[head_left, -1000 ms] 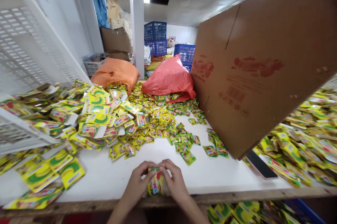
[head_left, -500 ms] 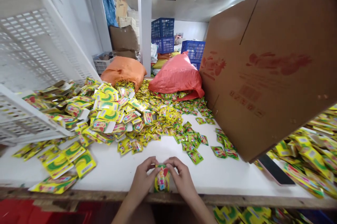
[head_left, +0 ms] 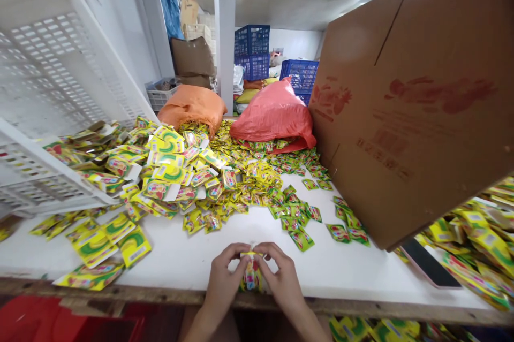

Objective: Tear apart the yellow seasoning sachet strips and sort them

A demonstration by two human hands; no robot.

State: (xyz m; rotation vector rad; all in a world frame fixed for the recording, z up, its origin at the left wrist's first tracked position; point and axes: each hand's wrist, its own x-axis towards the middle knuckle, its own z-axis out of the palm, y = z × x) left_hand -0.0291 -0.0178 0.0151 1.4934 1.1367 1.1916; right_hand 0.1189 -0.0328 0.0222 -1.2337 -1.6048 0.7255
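Observation:
At the table's front edge, a small yellow-green printed carton (head_left: 251,273) stands between my hands, its picture side facing me. My left hand (head_left: 228,272) pinches its upper left part with thumb and fingers. On the other side, my right hand (head_left: 277,272) grips the upper right part, thumb against the front. Both thumbs nearly meet at the carton's top, where the fingers partly hide the flap. Ahead of my hands lie loose green sachets (head_left: 301,239) and yellow sachets (head_left: 193,221). Several flat yellow cartons (head_left: 134,245) rest to the left.
A heap of cartons (head_left: 164,157) spills from a tipped white crate (head_left: 76,171) at left. Behind are an orange sack (head_left: 193,106) and a red sack (head_left: 277,114). A large cardboard box (head_left: 401,117) leans at right, beside a phone (head_left: 431,263) and more cartons (head_left: 477,245).
My fingers have closed in over the carton's top, and both thumbs have come closer together on its front. The whole view has shifted slightly.

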